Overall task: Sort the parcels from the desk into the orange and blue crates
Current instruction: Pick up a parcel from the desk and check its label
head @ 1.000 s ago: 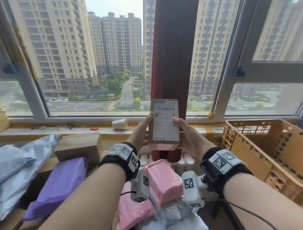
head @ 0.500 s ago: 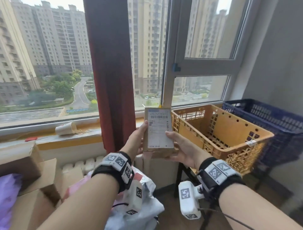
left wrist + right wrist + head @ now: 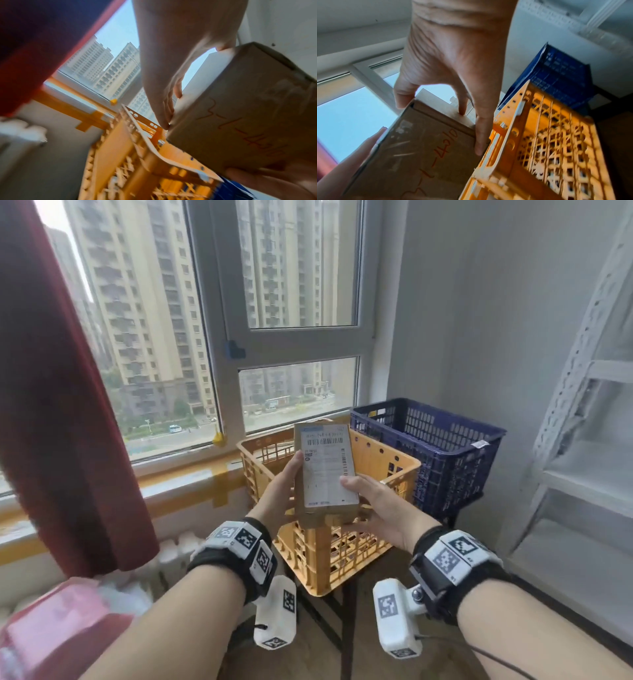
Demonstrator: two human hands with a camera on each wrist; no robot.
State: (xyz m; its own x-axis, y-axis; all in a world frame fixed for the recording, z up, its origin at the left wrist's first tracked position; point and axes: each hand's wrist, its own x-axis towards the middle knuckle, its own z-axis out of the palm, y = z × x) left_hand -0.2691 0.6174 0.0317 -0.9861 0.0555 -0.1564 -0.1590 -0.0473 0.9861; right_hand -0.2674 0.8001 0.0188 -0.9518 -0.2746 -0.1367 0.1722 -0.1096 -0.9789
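Crates [image 3: 387,470] now ahead (grey corner)

high-rise apartment room used for parcel sorting: wide window [image 3: 301,268] facing residential towers, red curtain [image 3: 51,371], radiator [image 3: 171,553] below the sill, orange crate [image 3: 329,546], blue crate [image 3: 442,446], white metal shelving [image 3: 582,392].

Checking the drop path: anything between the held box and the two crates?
Nothing visible. The cardboard box, held by the left hand and the right hand, sits over the orange crate, whose open top shows no cover. The blue crate beyond is also open, across the orange crate's far rim.
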